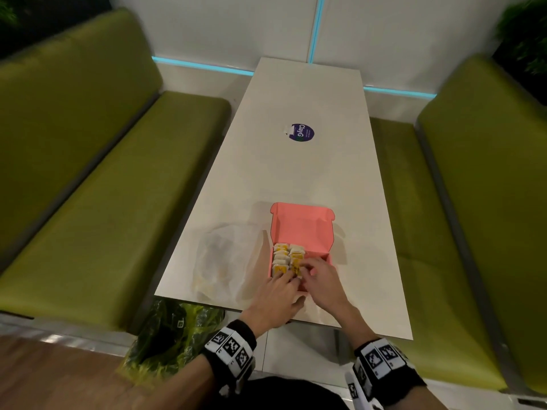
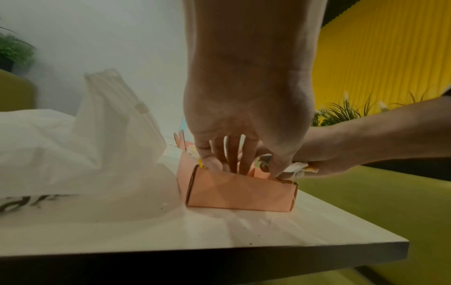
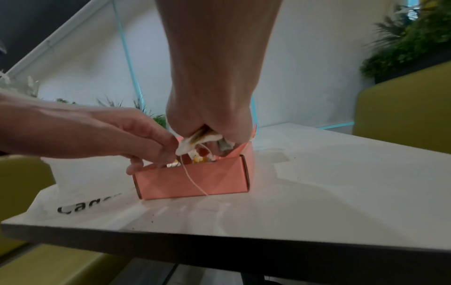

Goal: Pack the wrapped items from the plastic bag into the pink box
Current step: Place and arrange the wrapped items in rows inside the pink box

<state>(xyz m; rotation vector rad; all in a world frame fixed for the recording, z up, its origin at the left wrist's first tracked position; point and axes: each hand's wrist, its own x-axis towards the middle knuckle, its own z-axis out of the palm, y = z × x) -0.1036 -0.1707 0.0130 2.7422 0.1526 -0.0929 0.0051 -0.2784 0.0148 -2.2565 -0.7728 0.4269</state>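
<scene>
Landmark: pink box (image 1: 302, 232), lid open, on table (image 1: 296, 173) near its front edge.
Left hand (image 1: 275, 294) at box's near wall, fingers straight, reaching down inside among wrapped items (image 1: 285, 258).
Right hand (image 1: 322, 279) just above box's near right corner, fingers curled, pinching white wrapped item (image 3: 195, 142); string hangs over front wall.
Plastic bag (image 1: 219, 261) just left of box, touching it.
Round sticker (image 1: 302, 133) well beyond box.

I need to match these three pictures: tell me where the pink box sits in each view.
Head: pink box at lower centre, lid open, on the table's near end.
Left wrist: centre, below the left hand.
Right wrist: centre, below the right hand.
Shared landmark: the plastic bag lies left of the box in all three.
</scene>
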